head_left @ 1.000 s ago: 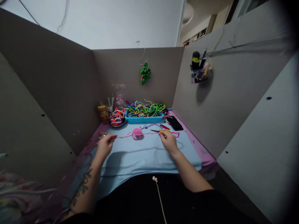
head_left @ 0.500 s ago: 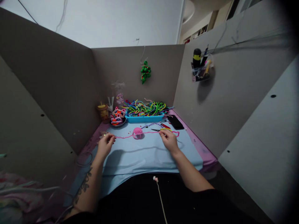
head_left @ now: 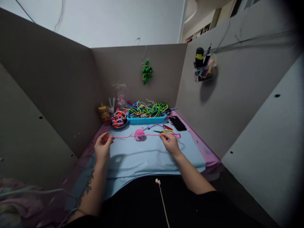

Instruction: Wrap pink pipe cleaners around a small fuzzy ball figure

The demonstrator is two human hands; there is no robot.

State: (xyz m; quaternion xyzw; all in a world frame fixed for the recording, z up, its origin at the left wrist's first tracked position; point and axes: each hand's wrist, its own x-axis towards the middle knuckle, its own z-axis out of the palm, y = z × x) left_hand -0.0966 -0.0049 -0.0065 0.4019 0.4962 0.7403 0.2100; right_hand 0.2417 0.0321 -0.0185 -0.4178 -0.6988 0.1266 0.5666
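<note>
A pink yarn strand (head_left: 152,135) stretches across between my two hands, above the blue cloth (head_left: 147,158). My left hand (head_left: 103,145) pinches one end between thumb and fingers. My right hand (head_left: 170,142) pinches it farther along, and a short looped tail of yarn shows beyond that hand. Behind the strand sits a pink ball of yarn (head_left: 140,132). A thin pale stick (head_left: 120,138), perhaps a hook, lies on the cloth near my left hand. Close behind my right hand are yellow-handled scissors (head_left: 166,131) and a red-handled tool (head_left: 167,127).
A blue tray (head_left: 147,120) heaped with colourful cords stands at the back. Left of it are a dark bowl (head_left: 119,126) of crocheted pieces and a yellowish cup (head_left: 104,114). A black phone (head_left: 178,123) lies at right. Grey panels (head_left: 137,72) enclose three sides.
My left hand has shifted slightly left and turned, its fingers more raised. My right hand has moved a little left. The yarn is still held between both, and the view has shifted slightly.
</note>
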